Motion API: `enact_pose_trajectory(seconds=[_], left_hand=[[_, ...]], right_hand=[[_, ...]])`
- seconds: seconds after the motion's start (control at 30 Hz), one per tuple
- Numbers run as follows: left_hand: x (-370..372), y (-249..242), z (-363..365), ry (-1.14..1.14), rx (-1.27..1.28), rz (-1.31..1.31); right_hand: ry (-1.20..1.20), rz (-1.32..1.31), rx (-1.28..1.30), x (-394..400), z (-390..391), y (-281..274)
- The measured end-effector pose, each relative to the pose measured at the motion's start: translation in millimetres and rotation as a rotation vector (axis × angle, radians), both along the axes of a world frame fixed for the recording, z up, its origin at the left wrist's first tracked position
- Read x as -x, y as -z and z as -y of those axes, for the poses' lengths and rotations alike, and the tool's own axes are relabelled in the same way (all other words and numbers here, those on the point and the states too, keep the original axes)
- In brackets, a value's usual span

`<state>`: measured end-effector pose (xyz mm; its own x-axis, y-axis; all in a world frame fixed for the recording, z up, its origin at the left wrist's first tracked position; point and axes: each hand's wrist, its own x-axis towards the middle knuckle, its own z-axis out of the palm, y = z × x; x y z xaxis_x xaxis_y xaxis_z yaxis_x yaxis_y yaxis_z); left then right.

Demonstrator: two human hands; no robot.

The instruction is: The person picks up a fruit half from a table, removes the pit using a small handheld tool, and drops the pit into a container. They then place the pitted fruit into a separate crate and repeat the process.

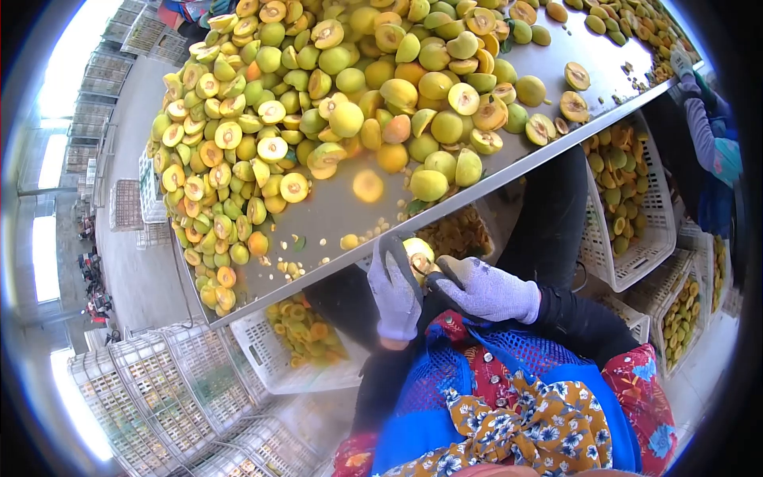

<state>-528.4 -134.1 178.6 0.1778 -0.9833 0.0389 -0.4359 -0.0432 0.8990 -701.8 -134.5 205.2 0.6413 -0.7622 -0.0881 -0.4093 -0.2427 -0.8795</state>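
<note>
My left hand (393,288), in a pale lilac glove with dark grey fingers, is closed around a cut yellow-green fruit half (418,253) just below the metal table's near edge. Close on its right, my right hand (486,288), gloved the same way, has its fingers closed at the fruit's cut face. A thin dark curved piece shows there between the fingers; what it belongs to is hidden. Above both hands, halved and whole fruits (346,119) are heaped on the metal table (318,208), with small pale pits along its edge.
White crates of fruit stand under the table, one at lower left (274,374) and one at right (598,238). Stacked crates (167,389) fill the lower left. At far right a co-worker's gloved hand (682,65) reaches over the table. Another person's clothing shows at top left.
</note>
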Motion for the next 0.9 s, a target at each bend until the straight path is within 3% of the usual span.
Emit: enact_pose_trajectory(seconds=[0.07, 0.1, 0.17, 0.2, 0.23, 0.33, 0.37, 0.47, 0.57, 0.67, 0.73, 0.8, 0.83, 0.9], left_hand=[[9.2, -12.9, -0.1, -0.048, -0.044, -0.109], [10.6, -14.1, 0.9, -0.027, -0.002, 0.012], [9.3, -12.2, 6.1, 0.068, 0.021, -0.034], [6.3, -11.5, 7.3, 0.116, 0.031, -0.052], [1.7, -9.6, 8.4, 0.176, -0.113, -0.155], [-1.0, 7.0, 12.4, 0.299, -0.029, -0.004], [1.2, 8.3, 9.5, 0.266, 0.145, 0.158], [3.5, 1.5, 12.7, 0.331, 0.103, -0.06], [3.8, 5.5, 16.8, 0.39, -0.084, -0.379], [13.9, 22.9, 8.1, 0.215, -0.178, -0.841], [15.3, 30.8, 4.8, 0.187, 0.017, -0.424], [-13.6, 31.7, -10.7, 0.179, 0.187, 0.106], [-32.9, 30.3, -19.8, 0.154, 0.264, 0.361], [-88.5, 27.2, -36.6, -0.062, -0.131, 0.34]], right_hand=[[0.053, 0.156, -0.284, -0.2, 4.5, -3.6], [0.062, 0.185, -0.767, 4.3, 12.7, -14.9], [0.024, 0.467, -0.883, 10.1, 13.4, -7.4], [0.079, 0.523, -1.399, 15.1, 14.7, -9.3], [0.113, 0.724, -1.52, 13.9, 8.0, -6.0], [0.167, 0.68, -1.536, 14.0, 4.6, -4.7], [0.184, 0.715, -1.572, 12.7, 2.4, 1.5], [-0.041, 1.147, -2.074, 10.2, -3.6, 31.8], [-0.097, 1.382, -2.252, 10.3, -12.5, 34.8], [-0.206, 1.462, -1.999, 6.1, -19.2, 29.2], [-0.119, 1.411, -1.86, 5.4, -18.0, 10.6], [0.299, 1.099, -1.695, 16.6, -9.8, -5.0], [0.095, 1.197, -1.678, 23.9, -5.5, 4.0], [0.125, 0.814, -1.461, 26.8, 1.2, -6.9]])
